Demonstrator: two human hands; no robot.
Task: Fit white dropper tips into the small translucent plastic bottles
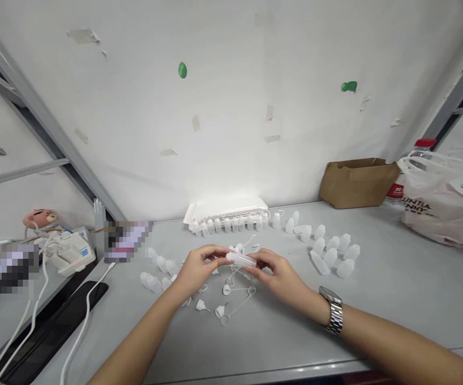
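Observation:
A small translucent plastic squeeze bottle (244, 260) lies sideways between my two hands, above the middle of the table. The fingers of my left hand (205, 266) pinch its white neck end. At the other end, my right hand (275, 270) grips the bottle's base; a metal-band watch (333, 310) is on that wrist. Beneath and around the hands lie white caps with fine needle tips, such as one cap (220, 311), and thin straps ending in rings, like this strap ring (225, 320). Some caps are partly hidden by my hands.
Upright bottles (235, 223) line the back by a white tray (227, 206). Loose bottles (331, 256) stand right, more bottles (161, 264) lie left. A cardboard box (359, 182) and plastic bag (435, 198) sit back right. A phone (129, 240) and white cables (89, 299) are left.

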